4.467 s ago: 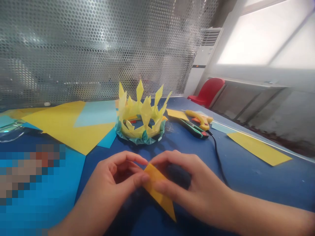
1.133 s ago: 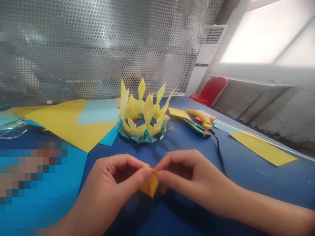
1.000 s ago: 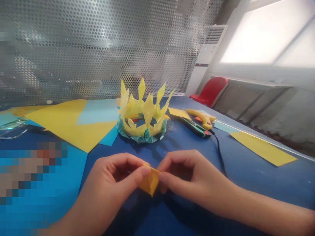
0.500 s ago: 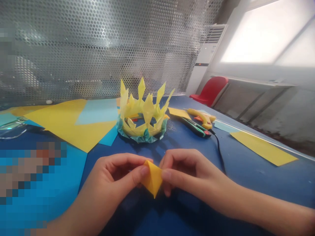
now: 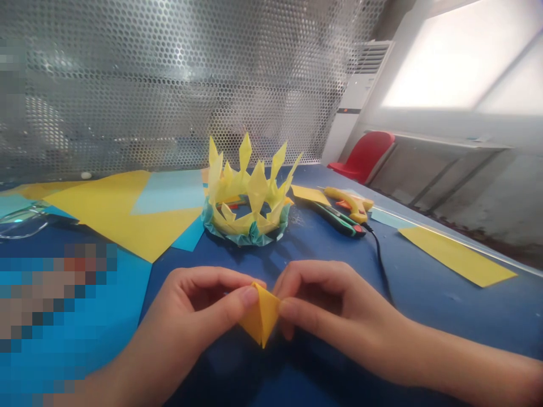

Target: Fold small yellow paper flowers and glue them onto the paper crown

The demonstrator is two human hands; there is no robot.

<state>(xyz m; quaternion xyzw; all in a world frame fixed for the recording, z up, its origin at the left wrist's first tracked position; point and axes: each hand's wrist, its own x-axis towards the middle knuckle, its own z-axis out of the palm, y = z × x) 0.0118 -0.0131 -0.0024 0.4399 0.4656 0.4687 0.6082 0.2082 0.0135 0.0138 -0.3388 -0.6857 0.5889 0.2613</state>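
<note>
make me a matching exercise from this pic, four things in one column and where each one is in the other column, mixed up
Things:
1. folded yellow piece
2. paper crown
3. glue gun
4. red chair

Places:
a. off the table, past its far right side
b. pinched between the left hand and the right hand
c. lying flat next to the green cutter
d. standing upright mid-table, behind both hands

Pairs: 1-b; 2-d; 3-c; 4-a

Paper crown (image 5: 257, 195) ahead, glue gun (image 5: 350, 204) rightward
</note>
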